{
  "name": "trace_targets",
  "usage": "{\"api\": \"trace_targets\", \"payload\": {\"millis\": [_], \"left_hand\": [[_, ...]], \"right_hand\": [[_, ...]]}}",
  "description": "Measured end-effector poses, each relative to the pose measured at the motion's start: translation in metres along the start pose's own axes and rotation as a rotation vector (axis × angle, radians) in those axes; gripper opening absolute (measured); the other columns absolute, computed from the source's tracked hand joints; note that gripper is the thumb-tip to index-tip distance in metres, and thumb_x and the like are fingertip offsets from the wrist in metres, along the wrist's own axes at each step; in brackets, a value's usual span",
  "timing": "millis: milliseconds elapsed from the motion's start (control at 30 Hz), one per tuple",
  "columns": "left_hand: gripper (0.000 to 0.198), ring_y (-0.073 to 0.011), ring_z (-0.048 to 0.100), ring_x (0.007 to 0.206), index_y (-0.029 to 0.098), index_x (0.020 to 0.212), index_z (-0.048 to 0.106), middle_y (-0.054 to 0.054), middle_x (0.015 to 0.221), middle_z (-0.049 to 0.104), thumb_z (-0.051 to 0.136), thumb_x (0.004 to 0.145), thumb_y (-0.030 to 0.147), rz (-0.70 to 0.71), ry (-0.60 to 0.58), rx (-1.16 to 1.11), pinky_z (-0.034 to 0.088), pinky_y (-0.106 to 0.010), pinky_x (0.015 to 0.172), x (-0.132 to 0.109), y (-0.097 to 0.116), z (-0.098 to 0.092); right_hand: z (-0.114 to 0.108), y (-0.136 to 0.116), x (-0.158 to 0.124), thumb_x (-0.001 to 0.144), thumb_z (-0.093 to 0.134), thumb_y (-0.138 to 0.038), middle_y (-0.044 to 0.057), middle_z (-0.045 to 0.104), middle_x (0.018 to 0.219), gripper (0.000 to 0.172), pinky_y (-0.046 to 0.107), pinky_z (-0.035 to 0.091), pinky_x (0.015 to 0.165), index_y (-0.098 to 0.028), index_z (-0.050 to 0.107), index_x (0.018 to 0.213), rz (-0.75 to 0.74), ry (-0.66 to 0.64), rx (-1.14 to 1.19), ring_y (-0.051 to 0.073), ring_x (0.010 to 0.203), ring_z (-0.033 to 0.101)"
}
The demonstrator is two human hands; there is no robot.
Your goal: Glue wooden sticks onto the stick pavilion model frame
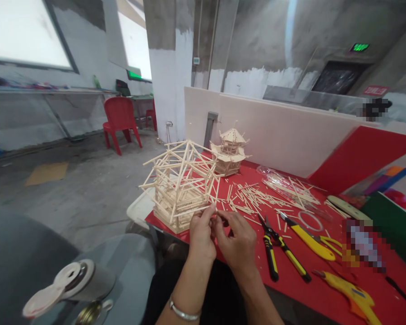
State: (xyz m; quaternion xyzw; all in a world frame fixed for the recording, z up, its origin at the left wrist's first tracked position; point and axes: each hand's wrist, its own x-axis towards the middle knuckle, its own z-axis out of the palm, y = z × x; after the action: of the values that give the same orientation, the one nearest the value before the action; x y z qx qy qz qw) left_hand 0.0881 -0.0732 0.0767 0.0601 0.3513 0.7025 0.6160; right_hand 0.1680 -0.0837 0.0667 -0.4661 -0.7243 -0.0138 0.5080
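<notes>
My left hand point(203, 232) and my right hand point(236, 234) meet at the front edge of the red tabletop point(225, 178), fingertips pinched close together. Whatever lies between the fingers is too small to make out. Just behind and left of my hands stands a large open frame of pale wooden sticks point(177, 185), with slanting sticks crossing at its top. Farther back is a smaller wooden pagoda model point(230, 153) with tiered roofs. Loose cut sticks point(257, 196) lie scattered to the right of the models.
On the right lie black-and-yellow cutters point(274, 239), a yellow utility knife point(309, 241), a clear tape ring point(310, 221) and a yellow glue gun point(350, 291). White boards point(267, 135) stand behind. An open flask point(88, 280) rests on a grey chair at lower left.
</notes>
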Motion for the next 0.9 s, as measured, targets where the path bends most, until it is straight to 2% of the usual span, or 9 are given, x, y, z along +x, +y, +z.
{"api": "trace_targets", "payload": {"millis": [267,433,667,767,900], "left_hand": [[0.031,-0.0067,0.054,0.047,0.015,0.072,0.058,0.005,0.055,0.059,0.084,0.056,0.020,0.028,-0.023,-0.031,0.048,-0.017,0.050,-0.001,0.001,0.002],[0.034,-0.0078,0.057,0.048,0.015,0.069,0.057,0.004,0.056,0.061,0.085,0.052,0.020,-0.022,0.033,-0.001,0.047,-0.017,0.048,0.000,0.001,0.002],[0.033,-0.0084,0.058,0.049,0.015,0.070,0.059,0.004,0.057,0.062,0.086,0.052,0.022,-0.020,0.012,0.003,0.048,-0.018,0.050,-0.003,0.002,0.001],[0.034,-0.0060,0.055,0.046,0.015,0.070,0.058,0.006,0.055,0.058,0.086,0.053,0.024,-0.022,0.004,0.032,0.038,-0.014,0.042,-0.007,0.002,-0.004],[0.035,-0.0020,0.042,0.037,0.016,0.075,0.058,0.009,0.052,0.052,0.085,0.056,0.028,-0.023,-0.026,0.087,0.021,-0.012,0.033,-0.012,-0.001,-0.007]], "right_hand": [[0.003,-0.001,0.001,0.087,0.056,-0.019,0.005,0.070,0.084,0.015,0.029,0.050,0.071,-0.018,0.068,0.097,0.017,-0.013,-0.007,0.016,0.076,0.062],[0.004,0.000,0.000,0.087,0.056,-0.017,0.006,0.070,0.086,0.015,0.029,0.050,0.073,-0.018,0.068,0.095,0.011,0.005,-0.008,0.016,0.079,0.063],[0.001,-0.002,0.000,0.087,0.055,-0.018,0.006,0.070,0.084,0.015,0.029,0.051,0.070,-0.019,0.068,0.094,0.027,-0.008,0.020,0.016,0.077,0.063],[-0.006,-0.003,-0.002,0.087,0.054,-0.019,0.005,0.069,0.082,0.017,0.028,0.051,0.068,-0.019,0.068,0.095,0.021,-0.029,0.056,0.015,0.074,0.063],[-0.015,-0.001,-0.007,0.087,0.052,-0.017,0.005,0.070,0.083,0.019,0.028,0.052,0.069,-0.019,0.068,0.097,0.023,-0.058,0.098,0.016,0.075,0.064]]}}
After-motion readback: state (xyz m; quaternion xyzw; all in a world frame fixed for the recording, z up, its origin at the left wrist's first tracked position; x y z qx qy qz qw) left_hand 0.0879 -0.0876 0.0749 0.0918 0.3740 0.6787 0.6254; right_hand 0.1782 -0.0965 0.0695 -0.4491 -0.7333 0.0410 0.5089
